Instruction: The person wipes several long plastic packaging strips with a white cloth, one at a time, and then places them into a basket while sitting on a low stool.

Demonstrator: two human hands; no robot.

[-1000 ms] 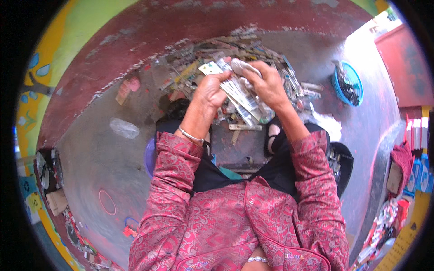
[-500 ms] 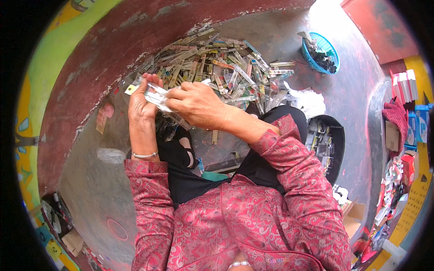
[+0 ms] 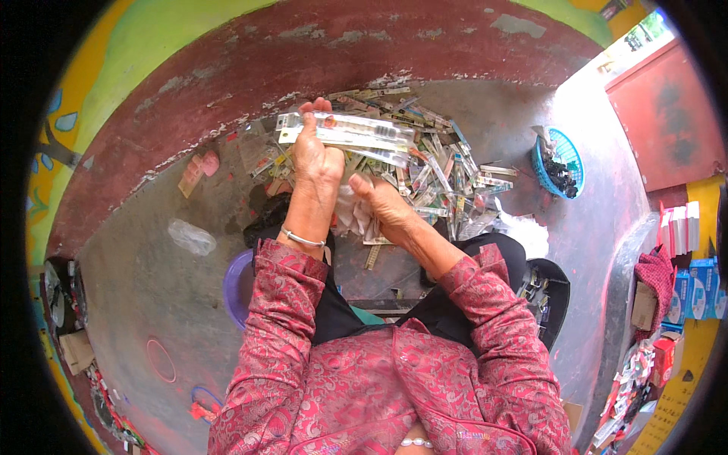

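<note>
The left hand grips a few long clear packets — thumb across their front, fingertips showing above the upper edge — holding them out over the heap of similar packets on the grey floor. Just below and to the right, the right hand closes around a crumpled whitish cloth, well apart from the blue basket.
</note>
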